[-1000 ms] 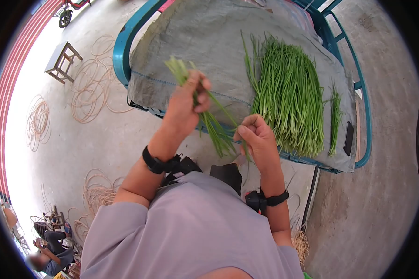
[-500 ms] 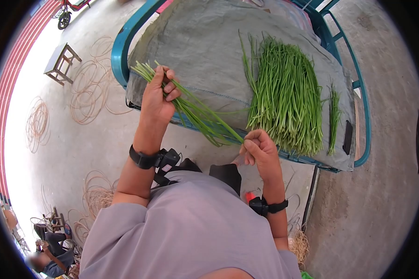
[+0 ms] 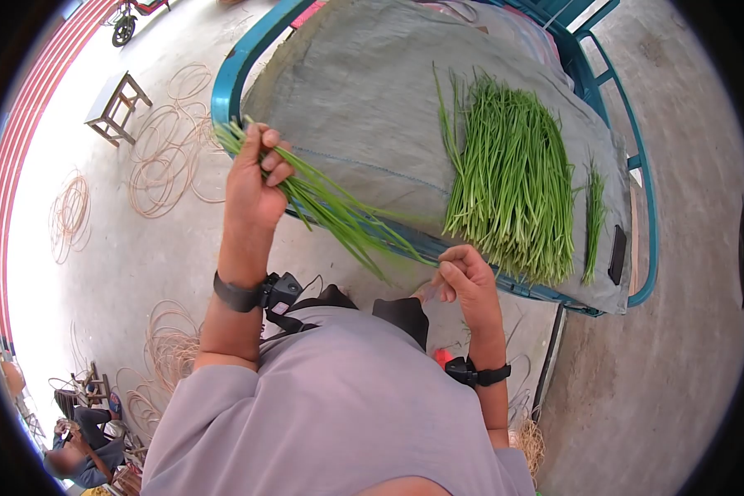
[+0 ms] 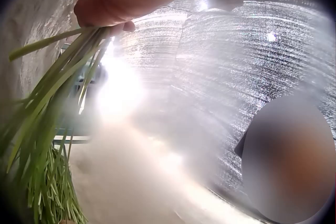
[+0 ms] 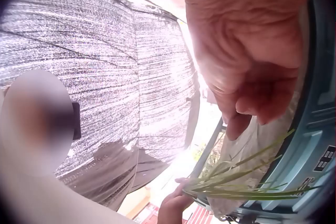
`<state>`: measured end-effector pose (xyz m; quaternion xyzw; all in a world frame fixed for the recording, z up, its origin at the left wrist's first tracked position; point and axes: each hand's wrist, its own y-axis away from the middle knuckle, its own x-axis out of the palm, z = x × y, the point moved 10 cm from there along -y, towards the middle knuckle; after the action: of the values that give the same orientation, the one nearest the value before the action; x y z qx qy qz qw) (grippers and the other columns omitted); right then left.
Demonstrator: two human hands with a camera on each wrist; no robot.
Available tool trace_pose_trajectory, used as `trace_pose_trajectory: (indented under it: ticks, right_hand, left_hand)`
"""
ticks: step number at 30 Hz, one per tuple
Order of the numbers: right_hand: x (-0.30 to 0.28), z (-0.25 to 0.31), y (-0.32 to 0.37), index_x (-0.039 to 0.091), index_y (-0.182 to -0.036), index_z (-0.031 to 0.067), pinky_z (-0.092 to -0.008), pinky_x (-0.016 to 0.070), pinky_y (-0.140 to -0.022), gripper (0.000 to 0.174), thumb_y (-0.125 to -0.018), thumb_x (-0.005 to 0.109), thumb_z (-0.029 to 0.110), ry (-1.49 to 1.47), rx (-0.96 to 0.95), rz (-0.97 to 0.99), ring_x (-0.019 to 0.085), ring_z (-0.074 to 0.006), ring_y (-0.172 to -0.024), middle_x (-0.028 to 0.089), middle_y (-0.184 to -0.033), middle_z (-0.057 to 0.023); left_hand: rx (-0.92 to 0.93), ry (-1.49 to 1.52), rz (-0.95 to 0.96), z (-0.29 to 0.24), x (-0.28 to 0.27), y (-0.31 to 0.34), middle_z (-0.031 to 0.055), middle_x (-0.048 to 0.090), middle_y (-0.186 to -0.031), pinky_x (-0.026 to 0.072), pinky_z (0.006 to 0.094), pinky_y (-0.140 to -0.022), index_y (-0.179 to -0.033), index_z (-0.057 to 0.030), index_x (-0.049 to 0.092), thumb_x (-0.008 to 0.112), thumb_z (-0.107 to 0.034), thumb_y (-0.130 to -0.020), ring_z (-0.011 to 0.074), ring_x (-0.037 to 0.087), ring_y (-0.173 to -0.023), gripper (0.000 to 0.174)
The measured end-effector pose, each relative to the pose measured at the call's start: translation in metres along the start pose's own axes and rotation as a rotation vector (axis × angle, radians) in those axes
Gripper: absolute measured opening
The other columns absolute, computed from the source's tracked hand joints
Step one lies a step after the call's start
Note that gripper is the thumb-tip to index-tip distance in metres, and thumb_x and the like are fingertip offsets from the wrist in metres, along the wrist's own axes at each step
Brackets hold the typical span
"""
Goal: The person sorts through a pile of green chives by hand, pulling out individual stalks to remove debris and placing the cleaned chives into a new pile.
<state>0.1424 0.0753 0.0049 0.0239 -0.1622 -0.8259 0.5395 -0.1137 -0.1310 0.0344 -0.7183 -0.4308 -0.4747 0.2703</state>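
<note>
L fingers (image 3: 279,172) grip slanted bunch (image 3: 331,203), tips (image 3: 370,258) lwr R

Stool (image 3: 118,108) near pale coils (image 3: 164,157), red scooter (image 3: 125,30) beyond

In front of you, a wrinkled grey sheet (image 3: 347,99) covers the bed of a cart, edged by teal metal rails (image 3: 226,74). A large pile of chive-like stalks (image 3: 517,174) lies on it, pale ends toward you, with a few longer strands sticking out along the pile's left edge in the head view. Just right of that pile you have a thin bundle (image 3: 593,223) of the same greens, and farther right, near the sheet's edge, a flat black rectangular object (image 3: 617,255). A blue stitched seam (image 3: 388,174) crosses the sheet left of the pile. Beyond the pile you see striped cloth (image 3: 537,37).
</note>
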Motion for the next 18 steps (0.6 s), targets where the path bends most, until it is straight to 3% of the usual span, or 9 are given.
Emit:
trace_pose_trajectory:
  ticks: [2, 5, 6, 9, 10, 12, 14, 16, 18]
  right_hand:
    - [-0.011, -0.002, 0.004, 0.055, -0.098, 0.0041, -0.018, 0.0404, -0.049, 0.013, -0.09, 0.059, 0.013, 0.0, -0.002, -0.061, 0.048, -0.0044, -0.052, 0.06, -0.069, -0.004]
    - [-0.017, -0.003, 0.008, 0.054, -0.098, 0.0041, -0.019, 0.039, -0.048, 0.013, -0.093, 0.055, 0.015, 0.004, -0.036, -0.032, 0.048, -0.0066, -0.05, 0.059, -0.068, -0.0036]
    - [-0.019, -0.006, 0.01, 0.055, -0.098, 0.0043, -0.0191, 0.0392, -0.049, 0.014, -0.093, 0.055, 0.017, -0.006, -0.02, -0.044, 0.048, -0.0068, -0.05, 0.058, -0.067, -0.0033]
    - [-0.02, -0.011, 0.013, 0.056, -0.098, 0.0051, -0.0195, 0.0397, -0.049, 0.017, -0.094, 0.053, 0.022, -0.023, 0.007, -0.076, 0.049, -0.0071, -0.051, 0.058, -0.067, -0.0025]
    - [-0.019, -0.011, 0.014, 0.056, -0.098, 0.0054, -0.0196, 0.0401, -0.049, 0.018, -0.095, 0.053, 0.023, -0.018, 0.005, -0.084, 0.049, -0.0071, -0.052, 0.058, -0.067, -0.0023]
    - [-0.017, -0.011, 0.016, 0.056, -0.097, 0.006, -0.0197, 0.0407, -0.05, 0.019, -0.095, 0.053, 0.024, -0.016, 0.002, -0.088, 0.05, -0.0071, -0.052, 0.058, -0.068, -0.002]
    - [-0.017, -0.011, 0.017, 0.057, -0.097, 0.0065, -0.0197, 0.0414, -0.05, 0.018, -0.094, 0.053, 0.024, -0.021, -0.007, -0.082, 0.051, -0.0072, -0.053, 0.059, -0.069, -0.002]
    - [-0.018, -0.013, 0.02, 0.057, -0.097, 0.0065, -0.0198, 0.042, -0.051, 0.018, -0.094, 0.054, 0.024, -0.033, 0.0, -0.087, 0.051, -0.0072, -0.053, 0.059, -0.07, -0.0021]
    - [-0.017, -0.016, 0.024, 0.057, -0.097, 0.006, -0.0202, 0.0425, -0.052, 0.018, -0.094, 0.055, 0.024, -0.049, 0.01, -0.089, 0.051, -0.0074, -0.054, 0.06, -0.072, -0.0027]
  left_hand:
    - [0.043, -0.011, 0.059, -0.019, -0.003, -0.003, -0.0017, 0.049, -0.077, 0.0321, 0.0177, -0.046, -0.097, -0.0081, 0.051, 0.047, -0.025, -0.098, 0.007, 0.04, -0.062, 0.017]
    - [0.07, -0.182, -0.009, -0.026, 0.008, 0.002, -0.0025, 0.049, -0.075, 0.0358, 0.0199, -0.049, -0.097, -0.0084, 0.051, 0.047, -0.027, -0.098, 0.0084, 0.045, -0.066, 0.019]
    - [0.042, -0.263, -0.109, -0.02, 0.009, 0.004, -0.0023, 0.047, -0.071, 0.0395, 0.0225, -0.053, -0.096, -0.0083, 0.05, 0.048, -0.028, -0.097, 0.0097, 0.047, -0.065, 0.02]
    - [-0.081, -0.539, -0.026, 0.02, 0.03, 0.006, -0.0023, 0.047, -0.069, 0.0411, 0.0237, -0.056, -0.094, -0.0083, 0.051, 0.049, -0.03, -0.097, 0.0099, 0.046, -0.061, 0.022]
    - [-0.191, -0.487, -0.008, 0.042, 0.036, 0.01, -0.0032, 0.043, -0.067, 0.0416, 0.0238, -0.057, -0.093, -0.0062, 0.051, 0.056, -0.03, -0.093, 0.0102, 0.044, -0.057, 0.024]
    - [-0.231, -0.744, 0.203, 0.081, 0.045, 0.004, -0.0032, 0.042, -0.064, 0.0422, 0.0239, -0.058, -0.092, -0.0046, 0.055, 0.06, -0.024, -0.088, 0.0084, 0.044, -0.059, 0.02]
    - [-0.341, -1.134, 0.144, 0.117, 0.054, 0.001, -0.0027, 0.046, -0.063, 0.0422, 0.027, -0.057, -0.095, -0.0033, 0.061, 0.058, -0.018, -0.084, 0.0084, 0.047, -0.06, 0.019]
    - [-0.117, -1.351, 0.313, 0.145, 0.067, -0.018, 0.0005, 0.053, -0.065, 0.0421, 0.0303, -0.056, -0.101, -0.0058, 0.066, 0.06, -0.018, -0.08, 0.0098, 0.051, -0.062, 0.025]
    - [-0.158, -1.469, 0.335, 0.173, 0.067, -0.035, 0.0041, 0.056, -0.068, 0.0424, 0.0313, -0.058, -0.103, -0.0078, 0.066, 0.062, -0.019, -0.077, 0.0117, 0.053, -0.064, 0.029]
